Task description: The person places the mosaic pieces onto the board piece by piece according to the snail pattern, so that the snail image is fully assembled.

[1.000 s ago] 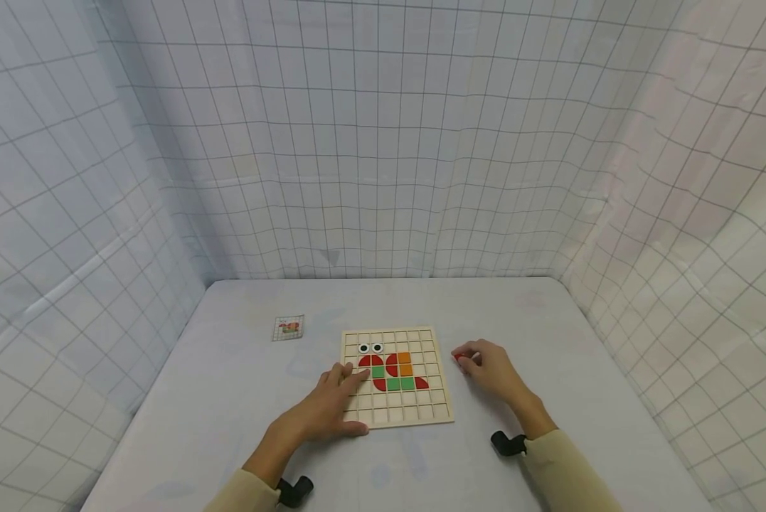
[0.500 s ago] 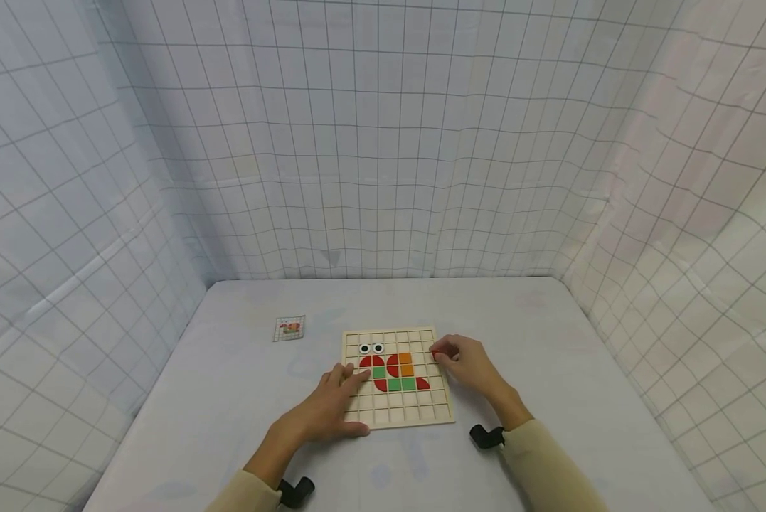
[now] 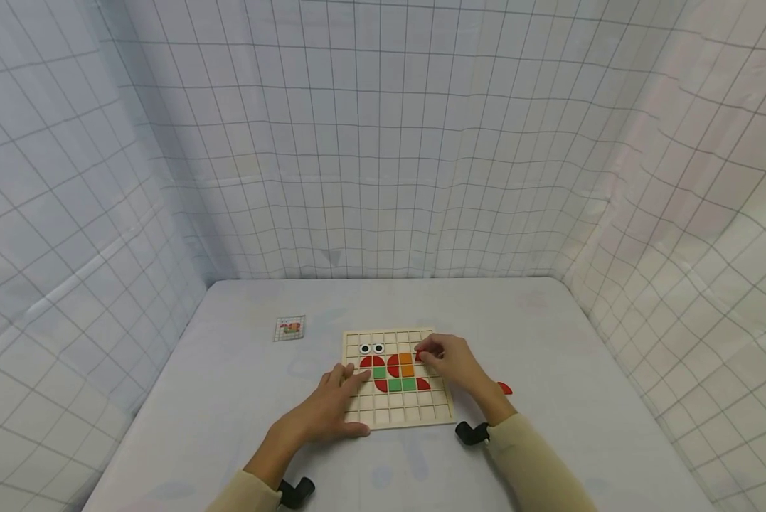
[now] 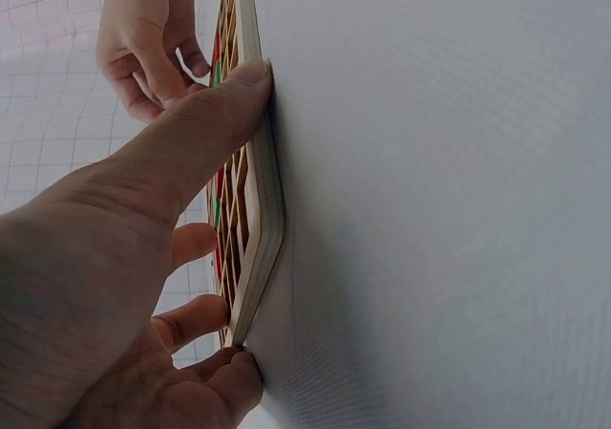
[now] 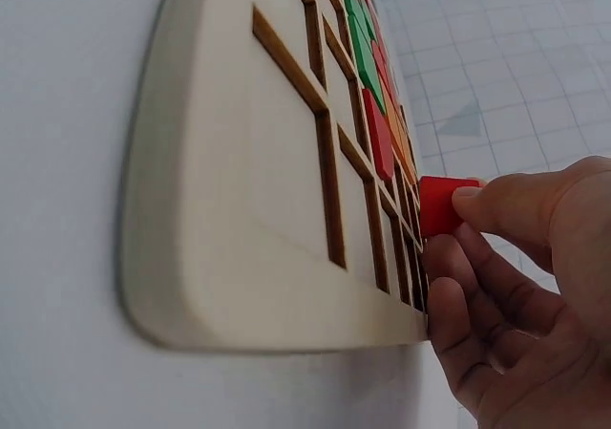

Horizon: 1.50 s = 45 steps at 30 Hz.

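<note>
A pale wooden grid board [image 3: 397, 416] lies on the table. It carries several red quarter-circle tiles [image 3: 381, 386], green square tiles [image 3: 394, 385], two orange square tiles [image 3: 406, 358] and two eye tiles [image 3: 365, 348]. My left hand [image 3: 325, 407] rests spread at the board's near left corner, its thumb against the front edge and its fingers along the left side. Between thumb and fingers, my right hand [image 3: 454, 361] pinches a red tile [image 5: 441, 204] over the board's right part, just right of the orange squares. The fingers partly hide that tile's shape.
Beside my right wrist lies another red tile [image 3: 505, 388], partly covered by the wrist. A small picture card [image 3: 289, 328] with a coloured pattern sits on the table [image 3: 242, 370] at the back left. Grid-patterned curtains [image 3: 383, 142] surround the table.
My right hand has moved left from beside the board to over its right part, carrying the red tile. Another red tile has come into view beside the right wrist. The left hand stays put.
</note>
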Each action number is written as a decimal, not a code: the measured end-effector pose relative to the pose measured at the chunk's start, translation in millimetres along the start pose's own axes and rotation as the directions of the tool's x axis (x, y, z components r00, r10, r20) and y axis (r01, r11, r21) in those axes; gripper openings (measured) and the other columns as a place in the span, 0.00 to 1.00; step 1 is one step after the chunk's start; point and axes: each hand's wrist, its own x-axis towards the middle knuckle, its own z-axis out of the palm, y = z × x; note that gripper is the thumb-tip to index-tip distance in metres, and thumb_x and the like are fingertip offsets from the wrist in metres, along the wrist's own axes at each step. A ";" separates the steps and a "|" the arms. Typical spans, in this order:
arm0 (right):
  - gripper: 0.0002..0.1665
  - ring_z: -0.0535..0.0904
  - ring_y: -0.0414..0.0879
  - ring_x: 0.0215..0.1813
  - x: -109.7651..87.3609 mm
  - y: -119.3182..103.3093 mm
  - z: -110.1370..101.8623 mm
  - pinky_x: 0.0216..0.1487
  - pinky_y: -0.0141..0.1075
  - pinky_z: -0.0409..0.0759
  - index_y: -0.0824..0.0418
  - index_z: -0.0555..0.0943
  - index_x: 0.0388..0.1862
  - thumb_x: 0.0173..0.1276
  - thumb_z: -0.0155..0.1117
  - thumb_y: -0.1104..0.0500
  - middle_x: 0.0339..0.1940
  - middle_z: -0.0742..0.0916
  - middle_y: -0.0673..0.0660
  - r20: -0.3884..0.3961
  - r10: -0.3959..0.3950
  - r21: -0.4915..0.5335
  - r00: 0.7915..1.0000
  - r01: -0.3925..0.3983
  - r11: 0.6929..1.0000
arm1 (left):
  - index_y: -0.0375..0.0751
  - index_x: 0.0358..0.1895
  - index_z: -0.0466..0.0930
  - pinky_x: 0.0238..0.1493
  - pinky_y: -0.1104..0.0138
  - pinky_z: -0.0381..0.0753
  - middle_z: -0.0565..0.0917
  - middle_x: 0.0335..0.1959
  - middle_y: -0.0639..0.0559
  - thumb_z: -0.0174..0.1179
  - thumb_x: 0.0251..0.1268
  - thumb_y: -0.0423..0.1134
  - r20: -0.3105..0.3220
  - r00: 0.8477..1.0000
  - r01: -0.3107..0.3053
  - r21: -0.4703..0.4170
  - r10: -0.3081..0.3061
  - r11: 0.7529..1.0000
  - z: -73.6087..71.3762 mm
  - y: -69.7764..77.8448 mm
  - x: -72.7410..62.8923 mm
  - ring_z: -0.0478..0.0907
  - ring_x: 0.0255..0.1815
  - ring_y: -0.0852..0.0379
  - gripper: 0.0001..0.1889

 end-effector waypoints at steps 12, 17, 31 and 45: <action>0.07 0.86 0.41 0.47 1.1 -4.8 5.1 0.54 0.37 0.88 0.57 0.95 0.54 0.84 0.75 0.65 0.50 0.95 0.53 -0.019 0.020 -0.048 1.000 -0.021 0.999 | 0.45 0.92 0.69 0.80 0.34 0.80 0.67 0.86 0.31 0.89 0.64 0.54 0.002 1.000 0.009 0.004 -0.009 1.000 0.8 0.2 0.6 0.70 0.79 0.33 0.56; 0.07 0.85 0.41 0.46 2.4 -3.8 6.3 0.53 0.36 0.87 0.58 0.95 0.53 0.84 0.75 0.65 0.50 0.94 0.54 -0.016 0.037 -0.051 0.999 -0.037 0.998 | 0.47 0.92 0.69 0.80 0.34 0.80 0.67 0.87 0.31 0.89 0.64 0.55 0.003 1.000 0.018 0.006 -0.018 1.000 1.3 -0.3 0.7 0.70 0.80 0.33 0.56; 0.07 0.85 0.41 0.47 5.2 -4.4 7.2 0.58 0.44 0.89 0.56 0.96 0.54 0.85 0.75 0.63 0.49 0.95 0.51 0.004 0.069 -0.040 0.998 -0.069 0.997 | 0.46 0.92 0.68 0.82 0.35 0.78 0.67 0.86 0.34 0.89 0.64 0.55 0.007 1.000 0.007 0.007 -0.007 1.000 2.3 -3.4 0.8 0.69 0.82 0.34 0.56; 0.07 0.85 0.43 0.46 6.5 -4.1 8.3 0.58 0.44 0.90 0.57 0.97 0.53 0.84 0.75 0.64 0.51 0.95 0.53 0.029 0.086 -0.067 0.996 -0.083 0.994 | 0.44 0.92 0.68 0.82 0.34 0.77 0.66 0.86 0.32 0.89 0.65 0.54 0.006 1.000 0.006 -0.003 -0.006 1.000 2.3 -2.6 0.3 0.69 0.81 0.33 0.56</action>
